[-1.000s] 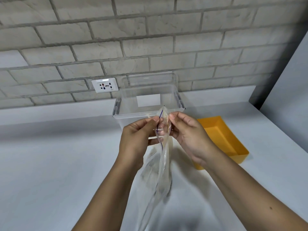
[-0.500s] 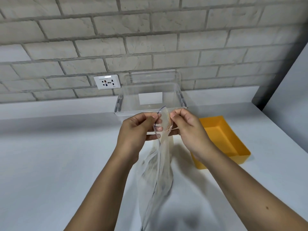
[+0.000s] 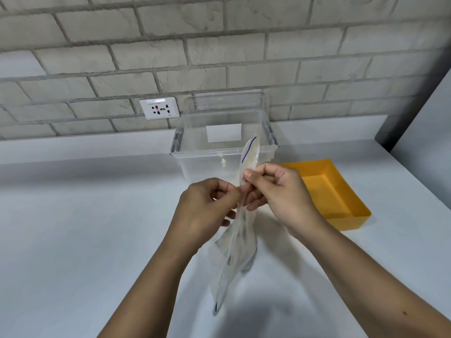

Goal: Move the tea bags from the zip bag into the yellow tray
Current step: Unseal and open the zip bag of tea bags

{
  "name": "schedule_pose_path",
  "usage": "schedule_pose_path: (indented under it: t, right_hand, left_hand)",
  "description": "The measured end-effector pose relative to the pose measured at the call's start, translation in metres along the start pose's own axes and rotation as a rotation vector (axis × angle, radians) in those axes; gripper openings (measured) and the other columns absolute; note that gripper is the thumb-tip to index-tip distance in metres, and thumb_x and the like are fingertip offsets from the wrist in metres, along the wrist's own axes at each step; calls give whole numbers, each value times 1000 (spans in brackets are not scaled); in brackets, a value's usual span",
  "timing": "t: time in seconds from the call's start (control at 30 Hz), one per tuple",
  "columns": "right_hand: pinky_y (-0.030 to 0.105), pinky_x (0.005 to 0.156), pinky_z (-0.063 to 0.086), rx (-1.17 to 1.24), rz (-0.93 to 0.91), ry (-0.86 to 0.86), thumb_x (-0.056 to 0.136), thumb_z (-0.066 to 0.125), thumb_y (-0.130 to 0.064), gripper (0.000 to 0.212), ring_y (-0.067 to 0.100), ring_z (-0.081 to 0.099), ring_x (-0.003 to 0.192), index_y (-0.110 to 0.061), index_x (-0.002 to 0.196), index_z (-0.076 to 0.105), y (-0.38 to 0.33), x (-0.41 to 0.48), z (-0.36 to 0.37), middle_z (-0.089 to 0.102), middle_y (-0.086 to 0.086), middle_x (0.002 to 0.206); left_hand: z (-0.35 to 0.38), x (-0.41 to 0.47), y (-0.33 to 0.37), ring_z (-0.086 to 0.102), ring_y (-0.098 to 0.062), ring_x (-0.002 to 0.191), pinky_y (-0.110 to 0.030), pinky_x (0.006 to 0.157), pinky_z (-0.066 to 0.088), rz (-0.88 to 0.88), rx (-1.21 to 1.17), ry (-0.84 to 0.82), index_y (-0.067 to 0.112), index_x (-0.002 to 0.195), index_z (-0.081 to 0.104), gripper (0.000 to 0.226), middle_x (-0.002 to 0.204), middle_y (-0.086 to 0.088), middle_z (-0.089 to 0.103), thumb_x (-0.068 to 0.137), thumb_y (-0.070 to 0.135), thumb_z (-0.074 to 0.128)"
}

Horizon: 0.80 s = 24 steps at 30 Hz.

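Hanging pretty much upright over the white counter (image 3: 85, 240), the clear zip bag (image 3: 235, 259) is pinched near its top from both sides. Its blue-lined zip edge pokes up above the fingers, and the bottom end dangles down toward 6 o'clock. The left hand (image 3: 207, 208) has thumb and fingers curled onto the bag's left side. The right hand (image 3: 283, 193) pinches the right side a bit higher up, so both hands are closed on the plastic. What's inside the bag is too blurry to make out, tbh. The yellow tray (image 3: 324, 193) sits on the counter at about 3 o'clock from the hands, near the right wrist. At 12 o'clock, just behind the bag, there's a clear plastic storage bin (image 3: 195, 164). There's a wall socket (image 3: 159, 108) at roughly 11 o'clock from that, set in the grey brick wall (image 3: 219, 45).
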State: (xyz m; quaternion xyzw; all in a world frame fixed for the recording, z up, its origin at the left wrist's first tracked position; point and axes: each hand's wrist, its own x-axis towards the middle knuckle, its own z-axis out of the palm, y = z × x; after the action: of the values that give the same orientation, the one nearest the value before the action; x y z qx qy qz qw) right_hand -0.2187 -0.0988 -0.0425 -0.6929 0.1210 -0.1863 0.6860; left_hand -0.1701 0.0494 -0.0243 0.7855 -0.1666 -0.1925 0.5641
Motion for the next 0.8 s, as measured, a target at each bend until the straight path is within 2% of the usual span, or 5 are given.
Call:
schedule_pose_path:
  t: [0.13,0.37,0.57,0.7,0.8]
  right_hand:
    - [31,59,57,54,46,-31,102,47,-17,27,19,64,58,4,88,57,1,-1,5,67,11,68]
    - [27,63,56,569,306,-114,102,42,-23,30,22,61,74,-6,83,58,4,-6,2,66,11,76]
    - [34,69,52,27,165,-34,93,61,-25,29,23,62,76,3,92,62,7,-15,1,67,22,90]
    - [28,57,48,48,149,48,90,63,-11,11,15,55,60,-5,83,67,5,-21,0,61,1,68]
    - [30,54,47,74,143,33,91,64,-22,21,18,55,56,-4,82,67,4,-26,0,58,3,67]
  left_hand:
    - [-1,0,3,71,-13,63,-25,59,58,34,-83,41,13,82,75,13,75,-3,75,92,18,68]
    - [7,0,-2,73,-18,69,-22,63,57,-21,-379,30,6,89,70,15,76,-4,75,98,9,58]
    - [19,-2,-2,73,-19,65,-21,58,56,46,-436,168,2,91,70,10,79,-9,74,95,6,62]
    - [21,-3,-6,73,-19,72,-23,62,57,49,-469,185,5,89,70,11,81,-9,74,95,5,61]
    - [24,-5,-8,72,-15,75,-22,63,56,94,-391,198,10,87,73,10,79,-6,75,93,9,66]
